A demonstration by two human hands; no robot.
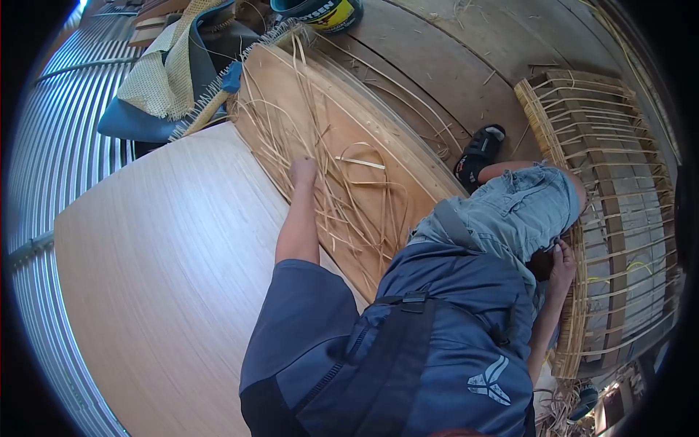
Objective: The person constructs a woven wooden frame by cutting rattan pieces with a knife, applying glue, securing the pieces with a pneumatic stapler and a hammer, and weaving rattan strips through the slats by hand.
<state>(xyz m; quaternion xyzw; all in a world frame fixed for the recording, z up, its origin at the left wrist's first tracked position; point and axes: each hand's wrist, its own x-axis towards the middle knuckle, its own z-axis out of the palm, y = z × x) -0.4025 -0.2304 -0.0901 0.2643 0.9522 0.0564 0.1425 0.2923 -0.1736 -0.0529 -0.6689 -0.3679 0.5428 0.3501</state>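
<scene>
My left hand (pixel 303 171) is closed over a loose pile of thin rattan strips (pixel 331 200), with the fingertips turned away from view. The strips lie tangled on a light-brown wooden board (pixel 408 171). On the other side, my right hand (pixel 562 269) is beside my grey shorts (pixel 520 204) and the near edge of a rattan-wrapped frame (pixel 575 291). Its fingers are bent together; whatever they hold is too small or hidden to make out. Several strips cross the frame from edge to edge over its wooden bars.
A large pale wood panel (pixel 167 262) spreads along the left, beside a corrugated metal wall (pixel 54 153). Woven cane webbing (pixel 156 80) and blue sheet material (pixel 138 124) lie at the back left. A labelled bucket (pixel 320 14) stands at the top on the plank floor (pixel 437 65), near scattered strip scraps.
</scene>
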